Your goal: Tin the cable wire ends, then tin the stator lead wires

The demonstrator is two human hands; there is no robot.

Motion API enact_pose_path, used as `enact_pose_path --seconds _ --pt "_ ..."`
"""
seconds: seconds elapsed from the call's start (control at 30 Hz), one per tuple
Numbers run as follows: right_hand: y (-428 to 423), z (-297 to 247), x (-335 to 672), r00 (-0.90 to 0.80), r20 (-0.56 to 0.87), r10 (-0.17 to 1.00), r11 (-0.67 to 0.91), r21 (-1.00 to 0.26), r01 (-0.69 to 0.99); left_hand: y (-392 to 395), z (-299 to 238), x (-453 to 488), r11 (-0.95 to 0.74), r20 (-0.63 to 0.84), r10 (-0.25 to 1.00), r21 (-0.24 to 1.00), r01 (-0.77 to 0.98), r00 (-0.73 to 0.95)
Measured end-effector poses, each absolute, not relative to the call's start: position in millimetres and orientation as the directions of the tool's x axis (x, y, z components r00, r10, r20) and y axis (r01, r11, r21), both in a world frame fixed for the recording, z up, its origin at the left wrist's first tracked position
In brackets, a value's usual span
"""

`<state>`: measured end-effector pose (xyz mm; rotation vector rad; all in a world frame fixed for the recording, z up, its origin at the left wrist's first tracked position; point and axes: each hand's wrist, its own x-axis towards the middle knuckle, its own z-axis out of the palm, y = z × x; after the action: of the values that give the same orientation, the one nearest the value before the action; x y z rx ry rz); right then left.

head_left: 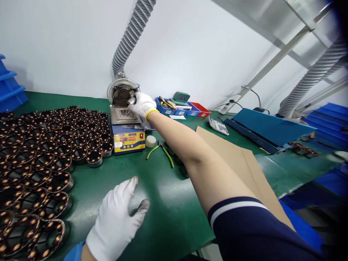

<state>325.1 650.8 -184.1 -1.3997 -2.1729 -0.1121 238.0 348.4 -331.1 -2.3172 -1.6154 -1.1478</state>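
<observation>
My right hand, in a white knit glove with a yellow cuff, reaches over a solder pot with a yellow front and red digits. Its fingers are closed on a small shiny metal piece, mostly hidden by the glove, above the pot's metal top. My left hand, also gloved, hovers over the green table near the front. Its thumb and fingers are apart, the tips stained dark, with nothing between them. To its left stand many motor stators, ring-shaped with copper windings.
Green-handled cutters and a small round pale container lie right of the pot. Behind are blue bins, a red bin and a clock. A calculator, cardboard and a ducted hose are also here.
</observation>
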Motion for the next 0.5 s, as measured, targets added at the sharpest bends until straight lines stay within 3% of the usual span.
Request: enact_pose_path --seconds 0.5 --pt "652.1 -184.6 323.1 -0.3 0.504 0.81 0.455 -0.218 0.863 348.9 -333.2 239.5 -0.431 0.627 0.762 0.301 0.851 0.165"
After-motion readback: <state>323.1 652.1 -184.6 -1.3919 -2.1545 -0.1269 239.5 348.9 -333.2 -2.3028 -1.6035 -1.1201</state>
